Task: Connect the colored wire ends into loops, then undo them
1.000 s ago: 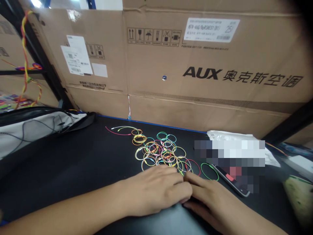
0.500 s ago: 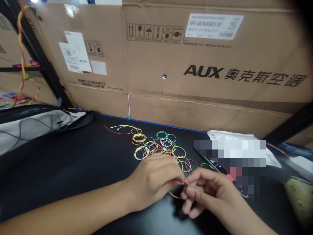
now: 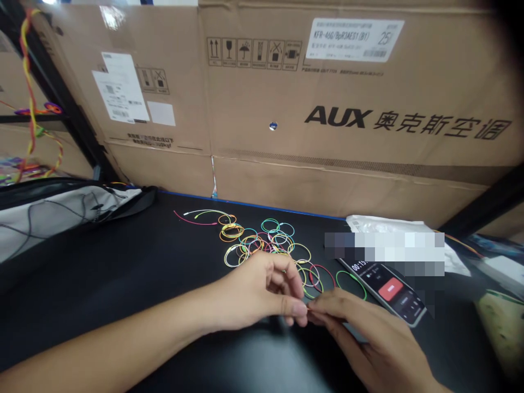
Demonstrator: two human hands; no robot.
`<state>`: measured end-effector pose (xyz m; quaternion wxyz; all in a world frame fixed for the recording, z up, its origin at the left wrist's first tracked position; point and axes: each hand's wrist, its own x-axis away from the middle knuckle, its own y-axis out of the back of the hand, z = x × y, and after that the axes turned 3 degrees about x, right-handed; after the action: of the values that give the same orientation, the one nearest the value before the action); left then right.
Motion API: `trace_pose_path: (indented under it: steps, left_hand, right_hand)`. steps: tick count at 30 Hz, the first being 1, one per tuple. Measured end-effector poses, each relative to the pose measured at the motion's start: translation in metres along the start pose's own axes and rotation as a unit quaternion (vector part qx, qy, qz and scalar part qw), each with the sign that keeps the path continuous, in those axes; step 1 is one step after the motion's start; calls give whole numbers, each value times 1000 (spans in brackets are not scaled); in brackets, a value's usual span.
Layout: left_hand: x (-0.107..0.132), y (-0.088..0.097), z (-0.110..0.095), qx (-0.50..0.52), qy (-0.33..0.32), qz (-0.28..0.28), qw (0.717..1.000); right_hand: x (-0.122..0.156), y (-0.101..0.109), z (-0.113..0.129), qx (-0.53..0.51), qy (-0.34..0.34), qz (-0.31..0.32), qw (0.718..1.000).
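My left hand (image 3: 262, 289) and my right hand (image 3: 368, 333) meet fingertip to fingertip above the black table. Between them they pinch an orange wire loop (image 3: 308, 309). Only a speck of orange shows, and fingers hide the rest. Just beyond my hands lies a heap of thin coloured wire rings (image 3: 232, 232), partly covered by my left hand. At its right side are a red ring (image 3: 334, 277) and a green ring (image 3: 364, 289). An unlooped pink wire (image 3: 192, 220) lies at the heap's far left, beside white and green strands.
A phone (image 3: 403, 311) with a lit screen lies right of my hands, partly pixelated. Behind it is a white plastic packet (image 3: 454, 262). A large cardboard box (image 3: 254, 180) walls off the table's back. A grey-and-black bag (image 3: 61, 210) sits at the left.
My left hand has rolled so its thumb shows, and my right hand has turned palm down. The orange loop, partly visible before, is now nearly hidden. More of the phone screen shows.
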<state>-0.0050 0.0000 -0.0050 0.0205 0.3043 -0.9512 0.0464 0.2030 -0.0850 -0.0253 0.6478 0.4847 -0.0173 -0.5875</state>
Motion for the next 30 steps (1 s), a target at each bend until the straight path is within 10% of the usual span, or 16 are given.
trace_pose_path:
  steps: [6, 10, 13, 19, 23, 27, 30]
  left_hand:
    - [10, -10, -1, -348, -297, -78, 886]
    - [7, -2, -8, -125, -82, -31, 988]
    - [4, 9, -16, 11, 34, 54, 998]
    - [11, 30, -39, 39, -132, -49, 989]
    - [23, 68, -65, -20, -310, -244, 919]
    - [36, 116, -74, -361, -374, -398, 756]
    - [36, 139, -62, -622, -261, -286, 681]
  right_hand:
    - [0, -5, -1, -76, -77, -12, 994]
    - [1, -1, 3, 30, 14, -15, 999]
    - [4, 6, 7, 123, 84, -23, 989]
    - [2, 9, -1, -55, -95, -78, 991]
    - [-2, 11, -14, -32, -91, -74, 993]
    - [-5, 21, -26, 159, -19, 30, 987]
    - [-6, 30, -34, 278, -53, 91, 955]
